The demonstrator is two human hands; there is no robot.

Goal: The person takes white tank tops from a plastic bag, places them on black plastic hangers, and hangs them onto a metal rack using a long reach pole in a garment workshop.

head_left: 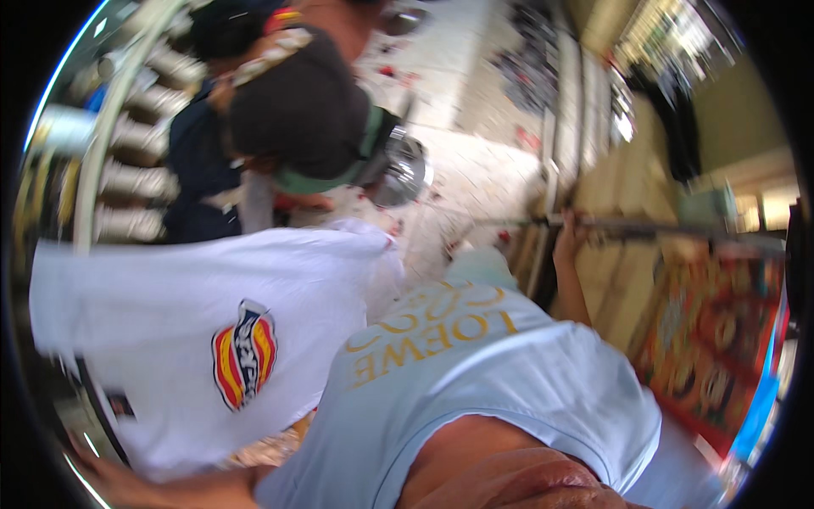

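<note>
Pale flooring (475,157) stretches out at the top, dotted with loose red scraps (387,71), and what a busy, blurred scene we have! Over on the left, white cylinders (136,181) line a rack, and a person in a dark cap (297,110) bends close to a shiny metal bowl (404,176). Now to the right hand (570,237): fingers curled round a thin dark pole (670,226), which runs roughly crosswise above an orange-red patterned panel (712,331). Down in the lower left corner, the left hand (97,477) is smeared by blur near the hem of a white garment (161,322); how far its fingers are spread, or whether they hold anything, I cannot tell. Progress? My call: pole in hand, scraps on the floor, nothing visibly finished; what remains is impossible to measure from this view.
</note>
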